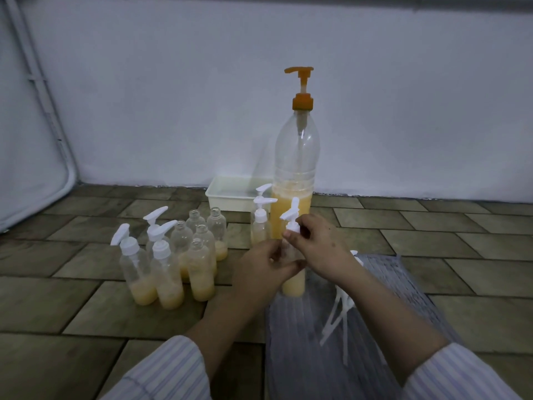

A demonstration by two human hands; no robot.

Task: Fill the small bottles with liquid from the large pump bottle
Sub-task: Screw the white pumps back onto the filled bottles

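Left hand (261,269) grips small bottle (293,281); right hand (317,246) pinches its pump cap (291,219).

No text, label, brand, number or sign could be read anywhere. The large pump bottle (294,174) was clear plastic with no label on it. The small bottles (173,255) to its left bore no print either, and the white tray (227,197) just behind them showed none. The wall behind the large pump bottle was plain.
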